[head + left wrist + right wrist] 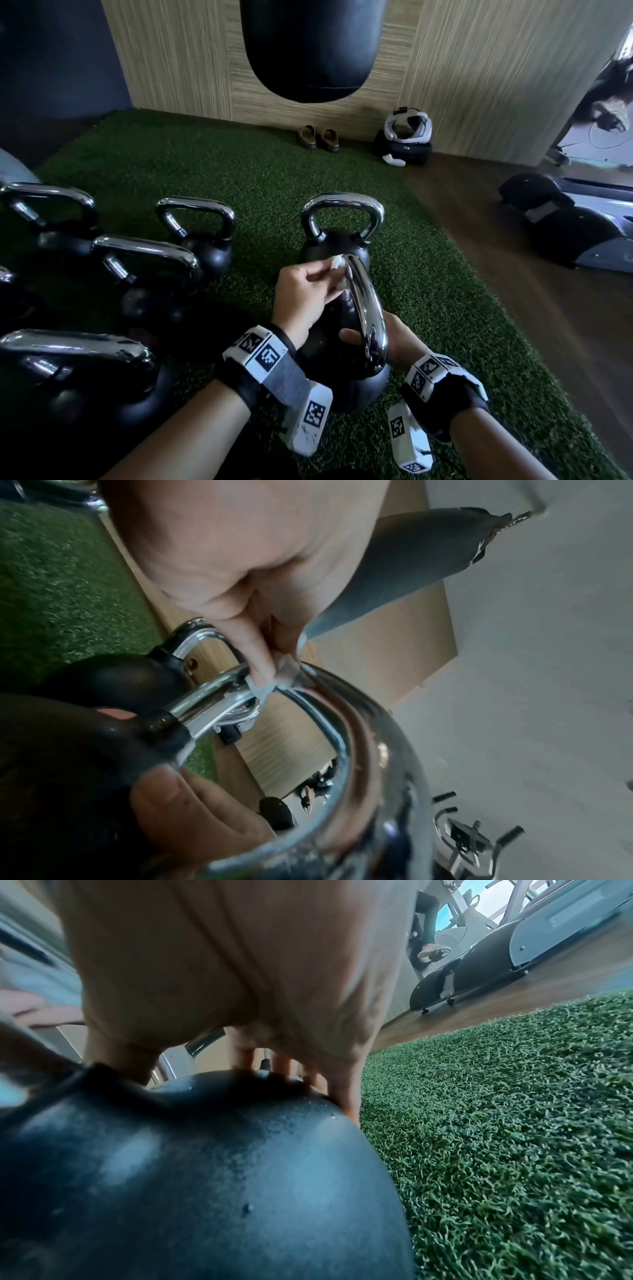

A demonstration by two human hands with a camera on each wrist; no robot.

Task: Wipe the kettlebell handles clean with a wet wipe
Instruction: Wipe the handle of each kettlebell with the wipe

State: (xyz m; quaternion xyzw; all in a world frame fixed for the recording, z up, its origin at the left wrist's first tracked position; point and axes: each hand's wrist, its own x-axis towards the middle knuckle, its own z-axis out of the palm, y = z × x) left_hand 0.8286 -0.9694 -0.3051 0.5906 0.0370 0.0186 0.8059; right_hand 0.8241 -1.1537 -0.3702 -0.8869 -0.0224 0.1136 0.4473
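On the green turf stands a black kettlebell [342, 380] with a chrome handle [368, 308], right in front of me. My left hand [334, 274] pinches a small white wet wipe [337, 264] against the far top bend of that handle. The left wrist view shows the wipe [286, 669] squeezed between my fingertips onto the handle [346, 723]. My right hand [399, 342] lies on the ball beside the handle's near leg. In the right wrist view its fingers [284, 1066] reach out straight and press on the kettlebell [205, 1177].
A second kettlebell [337, 240] stands just behind, and several more [144, 270] crowd the left. A black punching bag [308, 48] hangs ahead. Shoes [318, 137] and a headset on a bag [406, 137] lie by the wall. A treadmill [565, 226] stands on the wooden floor at the right.
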